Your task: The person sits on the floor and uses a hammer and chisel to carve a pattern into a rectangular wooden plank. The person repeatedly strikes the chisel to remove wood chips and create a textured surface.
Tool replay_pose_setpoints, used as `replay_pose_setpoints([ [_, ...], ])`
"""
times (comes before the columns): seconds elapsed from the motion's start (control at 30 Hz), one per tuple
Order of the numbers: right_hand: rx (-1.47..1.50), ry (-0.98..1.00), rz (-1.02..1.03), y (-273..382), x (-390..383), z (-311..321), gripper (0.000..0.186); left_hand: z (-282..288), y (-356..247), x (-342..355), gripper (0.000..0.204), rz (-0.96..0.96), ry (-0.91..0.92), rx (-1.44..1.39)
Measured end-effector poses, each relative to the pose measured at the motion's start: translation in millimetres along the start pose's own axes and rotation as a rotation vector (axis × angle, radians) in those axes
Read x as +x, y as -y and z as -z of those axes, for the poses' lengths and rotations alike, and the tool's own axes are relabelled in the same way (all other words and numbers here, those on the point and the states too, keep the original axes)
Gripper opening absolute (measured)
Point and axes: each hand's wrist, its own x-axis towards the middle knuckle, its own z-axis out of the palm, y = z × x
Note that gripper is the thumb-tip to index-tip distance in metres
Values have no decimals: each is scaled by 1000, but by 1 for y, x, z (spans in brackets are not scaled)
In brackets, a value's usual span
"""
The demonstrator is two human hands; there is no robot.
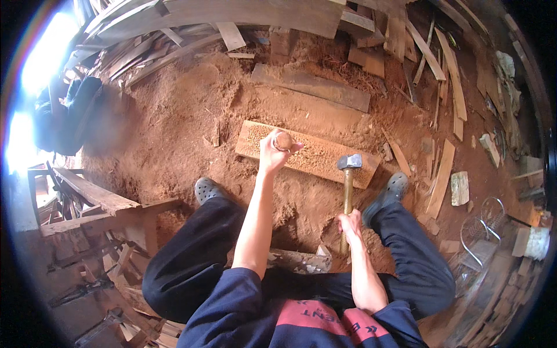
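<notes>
A pale wooden plank (316, 155) lies on sawdust in front of my feet, its top dotted with small carved marks. My left hand (272, 149) grips the round wooden handle of a chisel (283, 140) standing on the plank's left part. My right hand (350, 223) holds the wooden shaft of a hammer (348, 168); its grey steel head hovers over the plank's right end. The chisel's blade is hidden by my hand.
My grey clogs (208, 188) (390, 190) rest on red sawdust on either side. Loose boards (313, 86) and offcuts (444, 174) are scattered behind and to the right. A wooden bench frame (98, 203) stands at left. A seated person in dark clothes (67, 113) is at far left.
</notes>
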Motion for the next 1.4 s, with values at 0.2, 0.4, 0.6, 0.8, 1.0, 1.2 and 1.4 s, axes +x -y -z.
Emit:
replay_pose_setpoints([
  [0.2,122,126,152,63,-54,-3,14,-16,11,-5,32,-96,-11,10],
  [0.4,-381,-86,667,126,-93,-7,16,-16,22,-10,18,-146,-12,3],
  [0.6,-529,-73,720,131,-101,-30,20,-13,33,-9,21,-204,-75,-142],
  [0.8,-627,4,602,127,-106,-42,25,-5,33,-9,28,-216,-57,-164],
  [1.0,-611,34,580,140,-111,-40,24,-1,27,-7,26,-218,-75,-56],
  [1.2,-359,46,681,150,-112,-26,19,2,30,-4,20,-189,-153,-79],
  [1.4,203,148,881,194,-157,-18,23,0,30,-5,20,-172,-130,-76],
])
